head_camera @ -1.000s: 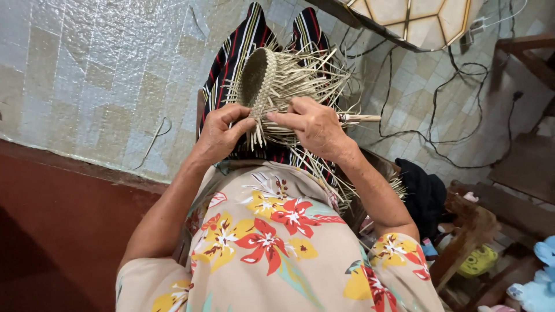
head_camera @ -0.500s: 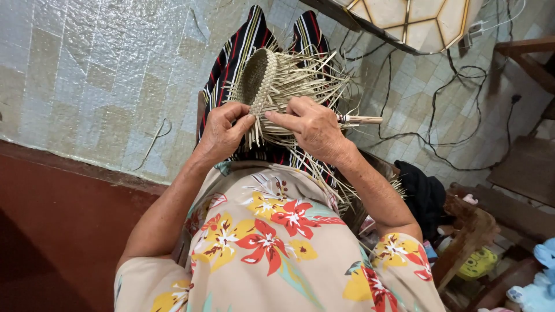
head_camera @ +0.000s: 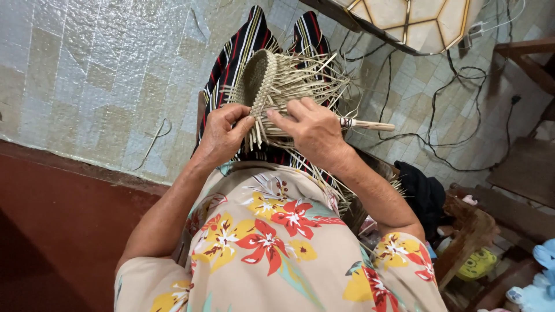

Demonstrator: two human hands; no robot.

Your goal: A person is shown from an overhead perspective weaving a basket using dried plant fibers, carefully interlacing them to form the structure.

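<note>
Since half a sec ago your left hand & right hand barely moved, both pinched on straw strands at woven basket's 6 o'clock edge, weaving ongoing

Home interior, lived-in room used for handwork. Pale tiled floor across upper left and centre of frame, dark red painted band at lower left. Panelled lamp shade at top right, black cables trailing over tiles beneath it. Wooden furniture along right edge. Lower right corner: dark cloth, yellow toy, blue soft toy – household clutter.
</note>
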